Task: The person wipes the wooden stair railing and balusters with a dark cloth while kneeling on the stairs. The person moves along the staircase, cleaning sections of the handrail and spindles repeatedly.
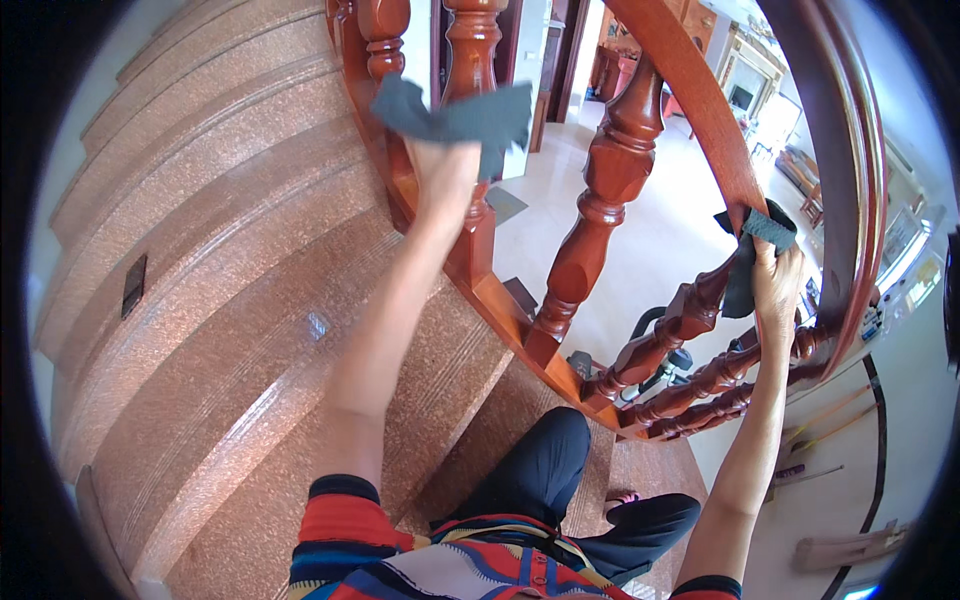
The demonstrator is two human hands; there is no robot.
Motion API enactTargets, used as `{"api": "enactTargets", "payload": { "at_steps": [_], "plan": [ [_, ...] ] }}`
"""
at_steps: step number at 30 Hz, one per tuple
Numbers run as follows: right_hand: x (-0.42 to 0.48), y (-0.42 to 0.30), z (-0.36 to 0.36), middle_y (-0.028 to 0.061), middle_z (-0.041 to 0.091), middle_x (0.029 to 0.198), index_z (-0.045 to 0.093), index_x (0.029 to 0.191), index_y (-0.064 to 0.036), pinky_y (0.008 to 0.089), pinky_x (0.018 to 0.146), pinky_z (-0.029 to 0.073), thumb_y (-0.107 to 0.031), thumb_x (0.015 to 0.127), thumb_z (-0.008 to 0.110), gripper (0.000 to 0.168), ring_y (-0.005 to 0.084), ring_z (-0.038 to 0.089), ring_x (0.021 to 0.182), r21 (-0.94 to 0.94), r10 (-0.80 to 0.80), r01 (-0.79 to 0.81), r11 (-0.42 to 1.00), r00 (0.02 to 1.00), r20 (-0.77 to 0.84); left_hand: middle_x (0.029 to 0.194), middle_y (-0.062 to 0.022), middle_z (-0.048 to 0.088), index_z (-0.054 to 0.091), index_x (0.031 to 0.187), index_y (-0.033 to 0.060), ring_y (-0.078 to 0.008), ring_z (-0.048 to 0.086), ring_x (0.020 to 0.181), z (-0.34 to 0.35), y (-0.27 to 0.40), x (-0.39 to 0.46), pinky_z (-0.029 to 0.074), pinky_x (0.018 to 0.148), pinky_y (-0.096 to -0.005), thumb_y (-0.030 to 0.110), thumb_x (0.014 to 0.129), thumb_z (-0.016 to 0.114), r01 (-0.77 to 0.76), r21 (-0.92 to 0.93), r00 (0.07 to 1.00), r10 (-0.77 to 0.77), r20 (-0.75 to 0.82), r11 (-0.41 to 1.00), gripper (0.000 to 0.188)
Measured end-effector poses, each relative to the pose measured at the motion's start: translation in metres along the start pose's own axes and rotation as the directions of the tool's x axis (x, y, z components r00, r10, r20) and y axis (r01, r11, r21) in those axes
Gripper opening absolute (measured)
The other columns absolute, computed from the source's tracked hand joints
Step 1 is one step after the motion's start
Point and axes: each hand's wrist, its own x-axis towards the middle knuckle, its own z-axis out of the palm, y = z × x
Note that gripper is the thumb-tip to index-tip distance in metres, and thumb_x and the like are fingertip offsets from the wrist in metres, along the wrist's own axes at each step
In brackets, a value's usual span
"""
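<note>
Blurred by motion, my left hand [444, 161] grips a dark grey-green cloth [484, 112] in front of a turned wooden baluster [474, 56]. Whether that cloth touches the baluster I cannot tell. A second dark cloth [739, 277] is in my right hand [780, 281]. It lies against the curved wooden rail [716, 112], where the top of a slanting baluster [694, 307] meets it. Part of this cloth folds over my fingers, which are partly hidden. Between my hands stands another glossy red-brown baluster [619, 161].
Speckled stone stairs [247, 360] curve up on the left, with a dark phone-like object [134, 286] lying on one step. The balusters stand on a wooden base rail [510, 307]. A thick handrail [855, 165] arcs on the right. Beyond the balustrade lies a pale floor [555, 180] below.
</note>
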Motion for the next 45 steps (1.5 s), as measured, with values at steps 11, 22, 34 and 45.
{"api": "enactTargets", "payload": {
  "at_steps": [11, 22, 34, 45],
  "plan": [
    [0.0, 0.011, 0.005, 0.016, 0.065, 0.081, 0.061, 0.111, 0.001, 0.0363, 0.071, 0.049, -0.062, 0.087, 0.043, 0.069, 0.0246, 0.063, 0.074, 0.061, -0.041, 0.042, 0.997, 0.999, -0.01, 0.107, -0.0196, 0.059, 0.049, 0.118, 0.003, -0.0302, 0.058, 0.099, 0.062, 0.092, 0.164, 0.047, 0.083, -0.0399, 0.027, 0.078, 0.063, -0.49, 0.498, 0.843, 0.534, 0.062, 0.716, 0.048],
    [0.001, 0.007, 0.008, 0.0154, 0.063, 0.078, 0.059, 0.112, 0.002, 0.0366, 0.069, 0.048, -0.069, 0.084, 0.041, 0.078, 0.0247, 0.061, 0.072, 0.101, -0.028, 0.028, 0.994, 1.0, -0.001, 0.13, -0.0296, 0.04, 0.032, 0.129, 0.0005, -0.0472, 0.051, 0.108, 0.042, 0.039, 0.118, 0.042, 0.091, -0.0493, 0.036, 0.068, 0.071, -0.302, 0.657, 0.914, 0.405, -0.005, 0.69, 0.081],
    [0.005, -0.003, 0.009, 0.0159, 0.063, 0.081, 0.059, 0.11, 0.005, 0.0361, 0.069, 0.049, -0.057, 0.088, 0.045, 0.067, 0.0208, 0.058, 0.069, 0.133, -0.056, 0.048, 0.99, 0.997, 0.056, 0.093, -0.022, 0.065, 0.062, 0.104, 0.0029, -0.0389, 0.061, 0.094, 0.047, 0.124, 0.161, 0.047, 0.082, -0.0444, 0.041, 0.075, 0.062, -0.449, 0.654, 0.856, 0.504, 0.118, 0.609, 0.048],
    [0.004, -0.001, 0.002, 0.0149, 0.064, 0.082, 0.058, 0.112, 0.002, 0.0375, 0.074, 0.047, -0.068, 0.084, 0.043, 0.076, 0.0264, 0.062, 0.077, 0.187, 0.014, -0.033, 0.982, 0.995, 0.103, 0.096, -0.0306, 0.058, 0.027, 0.124, -0.0094, -0.0433, 0.062, 0.089, 0.032, 0.033, 0.097, 0.048, 0.081, -0.0486, 0.04, 0.068, 0.071, -0.3, 0.753, 0.924, 0.375, 0.075, 0.586, 0.087]
  ]
}}
